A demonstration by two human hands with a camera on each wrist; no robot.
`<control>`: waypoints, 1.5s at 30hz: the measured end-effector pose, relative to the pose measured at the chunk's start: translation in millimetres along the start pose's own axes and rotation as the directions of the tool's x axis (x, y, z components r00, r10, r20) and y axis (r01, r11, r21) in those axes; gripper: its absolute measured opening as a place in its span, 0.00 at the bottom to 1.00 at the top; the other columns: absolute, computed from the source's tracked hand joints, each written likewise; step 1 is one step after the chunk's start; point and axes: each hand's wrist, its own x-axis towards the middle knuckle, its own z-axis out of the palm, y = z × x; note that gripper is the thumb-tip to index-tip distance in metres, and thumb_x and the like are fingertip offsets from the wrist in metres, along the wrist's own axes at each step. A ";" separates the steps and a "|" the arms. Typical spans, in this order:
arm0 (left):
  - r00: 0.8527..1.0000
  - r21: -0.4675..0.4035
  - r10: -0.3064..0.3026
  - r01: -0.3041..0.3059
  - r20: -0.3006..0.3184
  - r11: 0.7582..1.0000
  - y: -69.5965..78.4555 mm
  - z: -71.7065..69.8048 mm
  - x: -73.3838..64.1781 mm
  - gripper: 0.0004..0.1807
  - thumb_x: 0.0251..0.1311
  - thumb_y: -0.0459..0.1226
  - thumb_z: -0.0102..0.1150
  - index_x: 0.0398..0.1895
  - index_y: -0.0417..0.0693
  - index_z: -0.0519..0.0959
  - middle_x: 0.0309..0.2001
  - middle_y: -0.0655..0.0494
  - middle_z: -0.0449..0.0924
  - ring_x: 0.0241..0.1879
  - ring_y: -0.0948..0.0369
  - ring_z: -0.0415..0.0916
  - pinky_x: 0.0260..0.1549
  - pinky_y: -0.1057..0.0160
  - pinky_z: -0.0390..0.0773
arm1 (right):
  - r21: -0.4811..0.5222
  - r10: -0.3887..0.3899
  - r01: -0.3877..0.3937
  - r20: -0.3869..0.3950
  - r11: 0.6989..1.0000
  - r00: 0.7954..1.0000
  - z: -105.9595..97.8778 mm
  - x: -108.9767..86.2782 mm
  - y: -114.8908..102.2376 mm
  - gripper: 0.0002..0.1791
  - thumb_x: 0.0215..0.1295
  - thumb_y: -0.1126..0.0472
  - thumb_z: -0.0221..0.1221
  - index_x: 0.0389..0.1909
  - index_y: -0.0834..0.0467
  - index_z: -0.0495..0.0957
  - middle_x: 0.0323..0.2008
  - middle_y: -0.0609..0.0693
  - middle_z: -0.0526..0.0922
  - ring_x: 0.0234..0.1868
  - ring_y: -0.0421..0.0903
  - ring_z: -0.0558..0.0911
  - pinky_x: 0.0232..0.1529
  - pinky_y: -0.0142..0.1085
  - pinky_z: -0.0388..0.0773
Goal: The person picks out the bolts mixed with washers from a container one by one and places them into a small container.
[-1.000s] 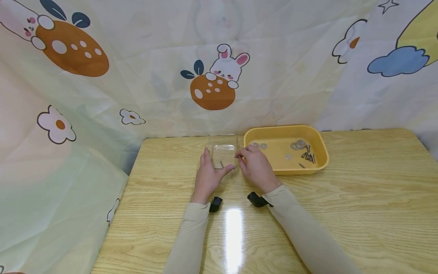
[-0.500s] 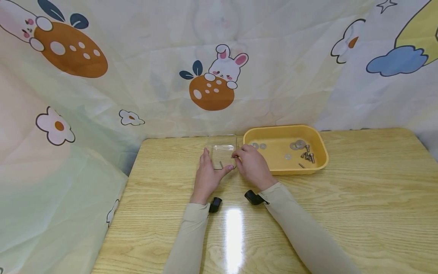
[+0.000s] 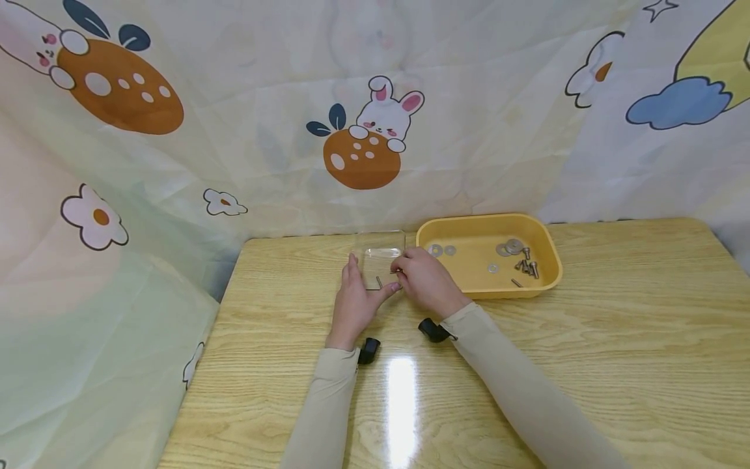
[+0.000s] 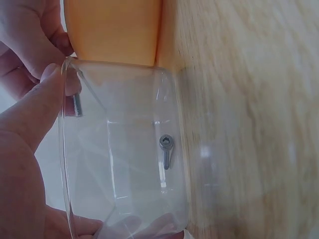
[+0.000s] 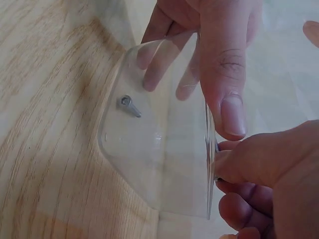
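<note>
Our left grip (image 3: 355, 306) is holding the clear plastic box (image 4: 134, 149), a socket-head screw (image 4: 166, 145) lying inside; near the box's right edge, our right grip (image 3: 431, 281) is pinching another screw (image 4: 77, 105). By bumping the left grip, we could be dropping it onto the worktop (image 3: 615, 326).

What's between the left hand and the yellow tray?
The head view shows the clear plastic box there, with a socket-head screw inside, and the right hand pinching another screw.
</note>
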 end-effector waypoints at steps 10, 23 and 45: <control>1.000 0.003 0.006 -0.006 0.000 1.000 -1.3 0.4 0.6 0.70 0.50 0.68 0.66 0.80 0.34 0.42 0.76 0.38 0.53 0.60 0.37 0.72 0.58 0.42 0.73 | 0.003 -0.037 0.037 0.029 0.999 0.999 -0.1 2.9 2.8 0.04 0.65 0.68 0.64 0.36 0.61 0.87 0.35 0.51 0.82 0.40 0.51 0.80 0.46 0.42 0.79; 1.000 -0.008 0.007 -0.007 0.006 1.000 -1.5 1.1 0.7 0.70 0.50 0.68 0.66 0.80 0.36 0.40 0.76 0.37 0.51 0.64 0.37 0.68 0.60 0.43 0.71 | 0.085 -0.017 0.014 0.029 0.996 0.999 1.0 4.5 7.4 0.03 0.63 0.68 0.66 0.35 0.62 0.87 0.34 0.50 0.84 0.38 0.49 0.80 0.44 0.42 0.78; 1.000 -0.011 0.020 -0.020 -0.008 1.000 -1.6 1.6 0.2 0.69 0.50 0.67 0.68 0.79 0.33 0.42 0.75 0.36 0.54 0.63 0.37 0.69 0.61 0.43 0.71 | 0.116 0.007 -0.008 0.010 0.993 1.000 3.7 4.4 8.6 0.02 0.61 0.69 0.67 0.34 0.63 0.87 0.33 0.51 0.85 0.38 0.49 0.81 0.43 0.43 0.78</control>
